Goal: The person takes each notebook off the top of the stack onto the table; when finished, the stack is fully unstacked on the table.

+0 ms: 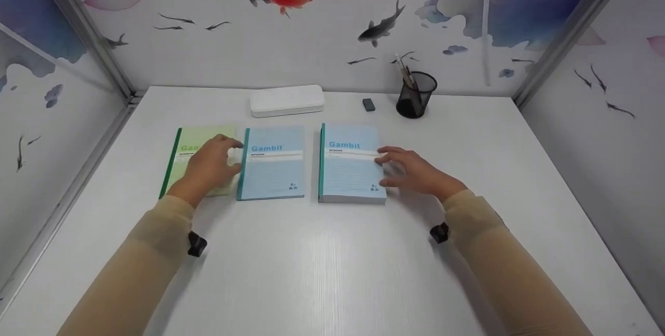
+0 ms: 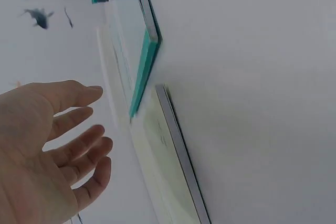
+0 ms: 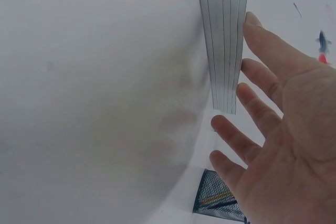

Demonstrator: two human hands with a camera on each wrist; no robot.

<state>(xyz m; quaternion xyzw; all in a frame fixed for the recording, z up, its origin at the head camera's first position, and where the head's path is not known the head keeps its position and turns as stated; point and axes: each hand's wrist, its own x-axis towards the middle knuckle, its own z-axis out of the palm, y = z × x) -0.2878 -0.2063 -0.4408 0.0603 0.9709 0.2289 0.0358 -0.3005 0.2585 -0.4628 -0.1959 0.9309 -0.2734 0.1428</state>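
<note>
Resting on flat notebooks (image 1: 273, 164), open hands (image 1: 208, 167).

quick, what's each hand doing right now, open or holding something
Left hand: open, fingers relaxed, over the green notebook, gripping nothing.
Right hand: open, straight fingers at the edge of the blue notebook stack.

Both arms reach forward over the table (image 1: 332, 273) in tan sleeves. The left hand (image 1: 210, 164) hovers palm down with relaxed, spread fingers. The right hand (image 1: 413, 170) lies likewise, fingers straight, gripping nothing.

Glossy white table (image 1: 332, 273) – paper notebooks (image 1: 352, 164) (matt), mesh cup (image 1: 416, 96)
</note>
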